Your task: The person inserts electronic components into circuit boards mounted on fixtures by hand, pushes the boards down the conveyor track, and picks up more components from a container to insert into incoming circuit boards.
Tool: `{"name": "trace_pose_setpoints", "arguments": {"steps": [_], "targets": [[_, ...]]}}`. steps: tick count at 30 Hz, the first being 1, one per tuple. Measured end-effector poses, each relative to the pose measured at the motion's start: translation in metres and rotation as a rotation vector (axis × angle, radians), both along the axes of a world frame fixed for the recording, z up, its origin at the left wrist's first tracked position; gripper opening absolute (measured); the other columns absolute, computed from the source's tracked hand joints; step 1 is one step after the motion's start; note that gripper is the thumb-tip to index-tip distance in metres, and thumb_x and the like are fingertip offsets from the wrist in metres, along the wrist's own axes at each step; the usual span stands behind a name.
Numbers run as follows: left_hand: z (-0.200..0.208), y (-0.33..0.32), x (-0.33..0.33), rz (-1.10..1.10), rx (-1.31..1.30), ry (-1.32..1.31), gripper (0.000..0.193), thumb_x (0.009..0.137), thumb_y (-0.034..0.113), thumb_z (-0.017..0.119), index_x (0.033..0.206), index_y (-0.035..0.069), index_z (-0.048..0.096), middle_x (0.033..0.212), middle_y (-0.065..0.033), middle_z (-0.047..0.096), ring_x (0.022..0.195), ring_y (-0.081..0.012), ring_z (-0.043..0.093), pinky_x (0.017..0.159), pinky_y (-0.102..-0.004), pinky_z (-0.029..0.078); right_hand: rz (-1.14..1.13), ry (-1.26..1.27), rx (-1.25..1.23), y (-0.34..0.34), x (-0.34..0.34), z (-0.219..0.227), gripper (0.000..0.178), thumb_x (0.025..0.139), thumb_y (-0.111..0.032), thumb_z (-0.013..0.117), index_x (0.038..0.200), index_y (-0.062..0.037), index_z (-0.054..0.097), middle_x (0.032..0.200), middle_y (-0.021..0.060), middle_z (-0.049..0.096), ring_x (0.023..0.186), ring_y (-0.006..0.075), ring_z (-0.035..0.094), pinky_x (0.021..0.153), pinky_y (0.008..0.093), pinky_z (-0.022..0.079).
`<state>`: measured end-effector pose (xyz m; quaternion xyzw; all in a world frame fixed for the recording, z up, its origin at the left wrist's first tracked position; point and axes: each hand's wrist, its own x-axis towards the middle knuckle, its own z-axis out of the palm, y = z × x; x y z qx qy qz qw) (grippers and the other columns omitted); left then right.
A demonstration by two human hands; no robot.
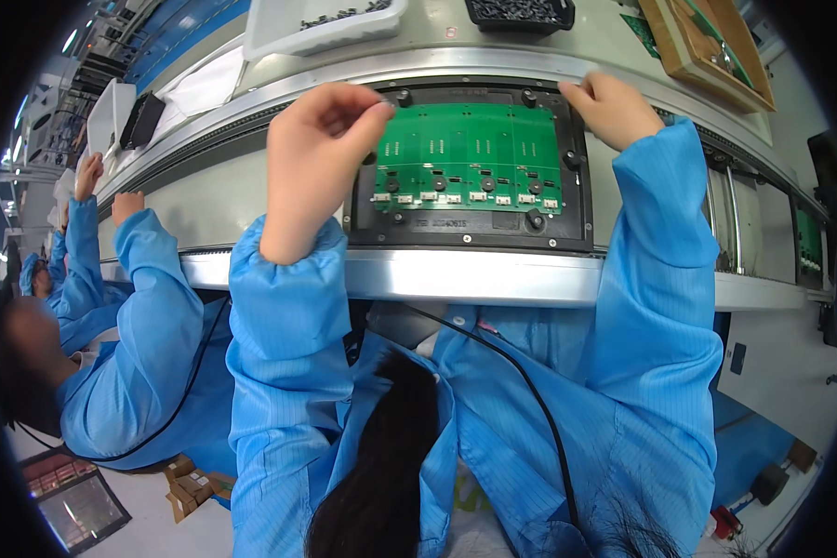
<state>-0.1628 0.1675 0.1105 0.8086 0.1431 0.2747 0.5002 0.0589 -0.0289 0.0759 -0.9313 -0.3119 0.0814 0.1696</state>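
Conveyor near rail point(474, 279): bright metal, running across just in front of the person's blue smock point(279, 316)
Black carrier point(418, 226): lying flat beyond that rail, dark knobs point(535, 219) along its border
Green circuit board point(474, 130): seated inside the carrier, white connectors point(479, 196) along its near side
Left hand point(321, 139): by the board's far left corner, thumb and fingertips nearly meeting (from where I stand, I can't tell whether anything small is pinched there)
Right hand point(618, 107): at the carrier's far right corner, fingers curled, whether it grips anything I can't make out
White tray point(335, 42): past the far rail point(493, 63), small dark parts point(344, 14) inside
Black bin point(521, 29): to its right, heaped with dark pieces point(516, 11)
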Motion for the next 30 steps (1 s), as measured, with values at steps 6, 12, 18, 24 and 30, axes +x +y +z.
{"name": "trace_pose_setpoints", "arguments": {"steps": [6,12,18,24,30], "targets": [[-0.004,0.038,-0.044,0.054,-0.250,-0.125,0.016,0.086,0.002,0.062,0.101,-0.005,0.064,0.085,-0.0104,0.067,0.075,-0.0145,0.060,0.072,-0.0228,0.050,0.002,0.090,0.008,-0.002,0.003,-0.004,0.040,0.095,-0.040,0.048,0.081,-0.0022,0.055,0.065,0.0077,0.057,0.055,0.0155,0.051,0.054,0.0286,0.043],[-0.011,0.052,-0.060,0.073,-0.263,-0.029,0.018,0.088,0.001,0.061,0.105,-0.006,0.062,0.088,-0.0127,0.067,0.078,-0.0161,0.062,0.075,-0.0240,0.051,0.024,0.332,0.195,0.006,0.000,-0.023,0.028,0.096,-0.029,0.051,0.086,-0.0023,0.055,0.071,0.0053,0.057,0.063,0.0122,0.052,0.058,0.0236,0.042],[-0.022,0.016,-0.027,0.133,-0.308,0.194,0.019,0.089,0.002,0.060,0.106,-0.007,0.062,0.087,-0.0143,0.067,0.080,-0.0159,0.063,0.076,-0.0244,0.053,0.187,0.411,0.418,-0.014,0.016,-0.064,0.021,0.096,-0.021,0.052,0.095,-0.0010,0.058,0.076,0.0039,0.057,0.066,0.0104,0.051,0.062,0.0210,0.043],[-0.030,0.022,-0.022,0.152,-0.183,0.342,0.015,0.088,0.002,0.062,0.101,-0.006,0.064,0.085,-0.0114,0.068,0.076,-0.0143,0.062,0.071,-0.0229,0.052,0.100,0.594,0.602,-0.021,0.030,-0.079,0.023,0.097,-0.019,0.052,0.105,-0.0001,0.059,0.079,0.0042,0.057,0.069,0.0096,0.050,0.066,0.0200,0.043],[-0.029,0.022,-0.020,0.068,0.204,0.488,0.011,0.085,0.000,0.064,0.095,-0.003,0.067,0.087,-0.0068,0.067,0.073,-0.0142,0.059,0.068,-0.0219,0.049,0.080,0.488,0.680,-0.028,0.022,-0.059,0.025,0.095,-0.022,0.054,0.105,-0.0004,0.061,0.080,0.0039,0.059,0.070,0.0110,0.052,0.067,0.0216,0.044]]}}
